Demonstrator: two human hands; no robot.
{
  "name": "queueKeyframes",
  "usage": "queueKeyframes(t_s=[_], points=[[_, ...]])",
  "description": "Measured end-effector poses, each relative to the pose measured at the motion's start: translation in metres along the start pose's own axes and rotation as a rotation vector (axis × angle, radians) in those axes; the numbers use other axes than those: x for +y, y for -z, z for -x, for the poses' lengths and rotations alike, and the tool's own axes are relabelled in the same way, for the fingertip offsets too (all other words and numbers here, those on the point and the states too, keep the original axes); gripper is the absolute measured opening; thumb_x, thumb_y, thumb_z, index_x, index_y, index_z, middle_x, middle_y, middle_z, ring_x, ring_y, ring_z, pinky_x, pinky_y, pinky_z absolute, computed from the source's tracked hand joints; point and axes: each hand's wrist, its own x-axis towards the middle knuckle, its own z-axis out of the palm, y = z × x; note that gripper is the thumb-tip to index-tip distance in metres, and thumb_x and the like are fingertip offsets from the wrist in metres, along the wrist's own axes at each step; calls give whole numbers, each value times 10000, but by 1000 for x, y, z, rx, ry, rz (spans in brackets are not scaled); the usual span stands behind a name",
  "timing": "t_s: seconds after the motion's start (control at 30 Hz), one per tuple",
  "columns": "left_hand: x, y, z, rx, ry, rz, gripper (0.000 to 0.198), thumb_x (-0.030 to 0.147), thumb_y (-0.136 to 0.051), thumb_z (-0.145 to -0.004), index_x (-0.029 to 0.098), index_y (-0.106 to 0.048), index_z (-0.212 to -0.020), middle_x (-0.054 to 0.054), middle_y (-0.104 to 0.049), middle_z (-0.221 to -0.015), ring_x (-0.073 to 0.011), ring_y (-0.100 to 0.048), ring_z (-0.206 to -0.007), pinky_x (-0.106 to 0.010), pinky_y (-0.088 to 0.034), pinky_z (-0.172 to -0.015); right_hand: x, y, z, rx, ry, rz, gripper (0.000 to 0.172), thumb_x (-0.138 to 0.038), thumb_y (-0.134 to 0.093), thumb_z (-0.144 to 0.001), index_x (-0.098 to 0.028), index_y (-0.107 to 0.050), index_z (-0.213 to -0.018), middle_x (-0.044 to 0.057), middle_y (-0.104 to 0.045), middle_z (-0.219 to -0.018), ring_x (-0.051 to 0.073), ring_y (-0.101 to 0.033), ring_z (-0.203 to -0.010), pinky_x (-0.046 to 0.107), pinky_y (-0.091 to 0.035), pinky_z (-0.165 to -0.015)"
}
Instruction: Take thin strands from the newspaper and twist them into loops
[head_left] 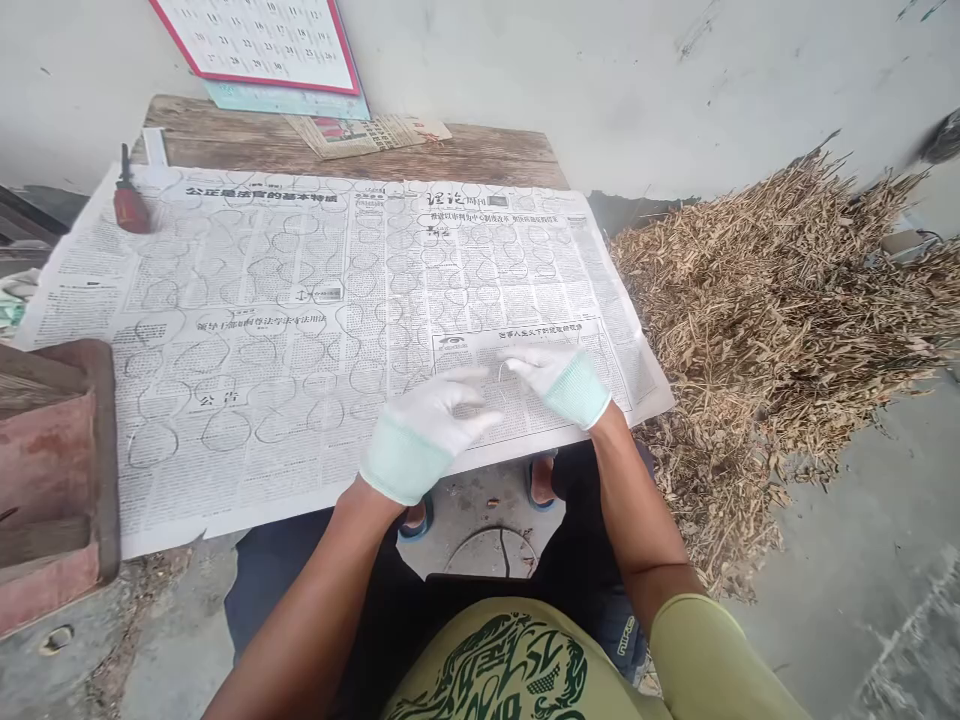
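Observation:
My left hand [431, 425], in a white glove with a mint cuff, is over the front edge of the newspaper [247, 500], its thumb and fingers apart and slightly smeared by motion. Nothing shows between them. My right hand [551, 375], gloved alike, has its thumb and fingertips pinched together on a thin curved wire [500, 372]. Its bend faces my left hand, and the hidden end cannot be seen. Rows of thin dark loop shapes cover the newspaper; I cannot tell whether they are laid wire or drawn lines.
A red-handled screwdriver [131, 205] lies at the paper's back left corner. A worn wooden stool or frame [105, 450] stands at the left. Behind are the bare wooden tabletop [495, 155] and a wall calendar [262, 45]. Dried stalks [750, 290] are heaped at the right.

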Motion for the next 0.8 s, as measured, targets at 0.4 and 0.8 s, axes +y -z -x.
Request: queueKeyframes(t_s=[0.4,0.8], points=[[1,-8,-8,-42,178,397,395,521,-778,-833,228,-835,-1091,-49,-824,-936,-242,-752,-924,-387,-588,-913,-13,-5,-2,-36,-6,32,194,-270,-694,-994,-327,-846,-1099,-5,-816,-1170,220,-737,-1187,412,-511,-1136],[5,-11,-8,61,85,624,308,444,-714,-881,204,-744,-689,-35,-736,-701,-174,-658,-676,-329,-553,-745,-20,-5,2,-5,-138,-465,216,-365,-691,-936,-192,-771,-1037,18,-781,-853,135,-702,-704,291,-576,-702]])
